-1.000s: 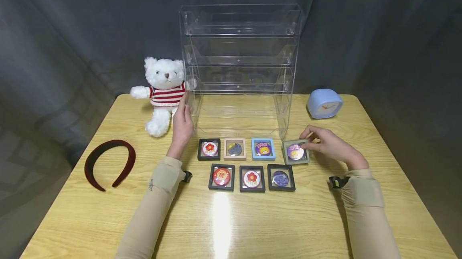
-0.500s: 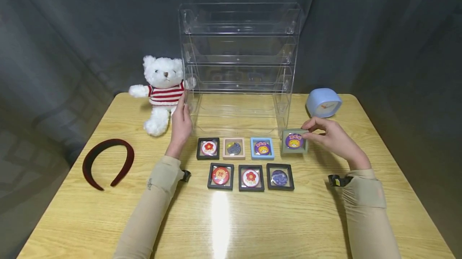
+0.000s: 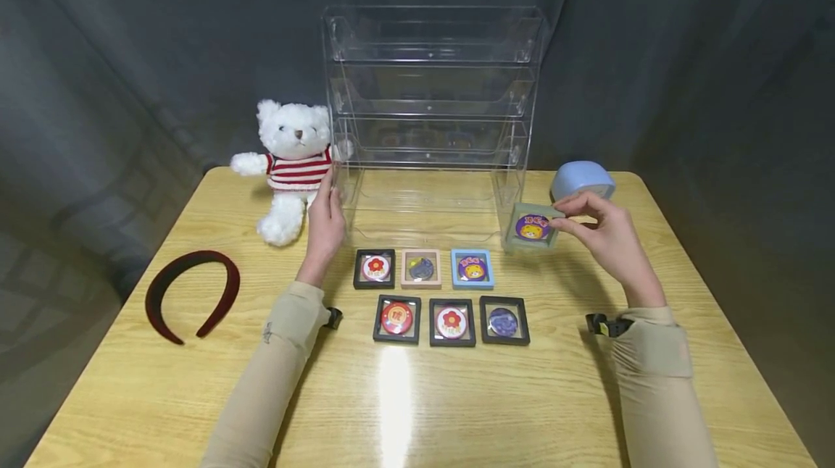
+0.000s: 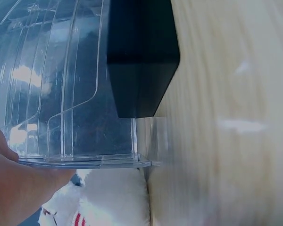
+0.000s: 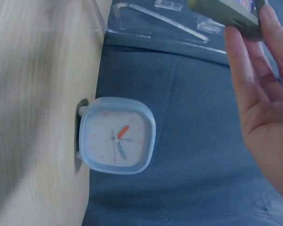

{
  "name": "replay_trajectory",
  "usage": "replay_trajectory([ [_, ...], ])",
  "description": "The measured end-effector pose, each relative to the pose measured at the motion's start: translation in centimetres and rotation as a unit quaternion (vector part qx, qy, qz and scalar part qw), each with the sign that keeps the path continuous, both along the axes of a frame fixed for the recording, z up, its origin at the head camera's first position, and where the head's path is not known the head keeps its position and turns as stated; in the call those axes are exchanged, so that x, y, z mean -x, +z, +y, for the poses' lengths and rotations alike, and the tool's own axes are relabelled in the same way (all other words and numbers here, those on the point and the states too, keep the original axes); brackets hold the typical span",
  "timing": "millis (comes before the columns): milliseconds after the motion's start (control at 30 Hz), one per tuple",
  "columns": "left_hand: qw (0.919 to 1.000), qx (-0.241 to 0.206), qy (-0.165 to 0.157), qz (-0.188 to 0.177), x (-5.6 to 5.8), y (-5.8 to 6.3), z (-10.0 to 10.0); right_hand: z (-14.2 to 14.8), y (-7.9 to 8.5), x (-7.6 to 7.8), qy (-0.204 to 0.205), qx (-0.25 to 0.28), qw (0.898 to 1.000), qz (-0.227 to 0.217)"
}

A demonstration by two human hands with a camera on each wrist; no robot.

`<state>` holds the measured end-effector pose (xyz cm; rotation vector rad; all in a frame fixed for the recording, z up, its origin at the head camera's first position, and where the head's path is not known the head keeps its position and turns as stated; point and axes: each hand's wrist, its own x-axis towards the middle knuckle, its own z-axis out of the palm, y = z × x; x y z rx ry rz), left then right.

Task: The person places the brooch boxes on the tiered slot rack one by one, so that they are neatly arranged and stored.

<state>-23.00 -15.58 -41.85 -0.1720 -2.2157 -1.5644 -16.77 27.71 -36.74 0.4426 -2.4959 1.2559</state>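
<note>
My right hand (image 3: 603,236) pinches a pale green square frame (image 3: 515,240) at its right edge, fingers on one side and thumb on the other. The frame, holding a purple bear badge, is raised above the table and tilted, by the lower right front of a clear tiered display rack (image 3: 428,109). My left hand (image 3: 324,225) holds the rack's left side panel near its front edge; in the left wrist view the hand (image 4: 23,188) lies along that edge. Before the rack lie a black frame (image 3: 375,269), a beige frame (image 3: 420,269) and a light blue frame (image 3: 472,269).
Closer in lie three more black frames, with a red badge (image 3: 396,318), a flower badge (image 3: 451,322) and a dark blue badge (image 3: 504,321). A white teddy bear (image 3: 296,135) sits left of the rack, a dark red headband (image 3: 154,294) nearer, a blue clock (image 5: 118,136) at right.
My right hand has lifted the pale green frame off the table and carried it up towards the rack, tipping it upright, then at a slant. The left hand has stayed at the rack's side.
</note>
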Motion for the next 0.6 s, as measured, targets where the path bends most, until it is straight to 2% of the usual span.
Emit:
replay_trajectory([
  [333,0.9999,-0.002,-0.011,0.003,0.1,-0.3,-0.1,-1.4,1.0,1.1,-0.032,0.05,0.997,0.041],
  [600,0.9997,-0.012,-0.02,0.009,0.2,-0.3,-0.2,-3.1,2.6,2.6,-0.061,0.037,0.995,0.063],
])
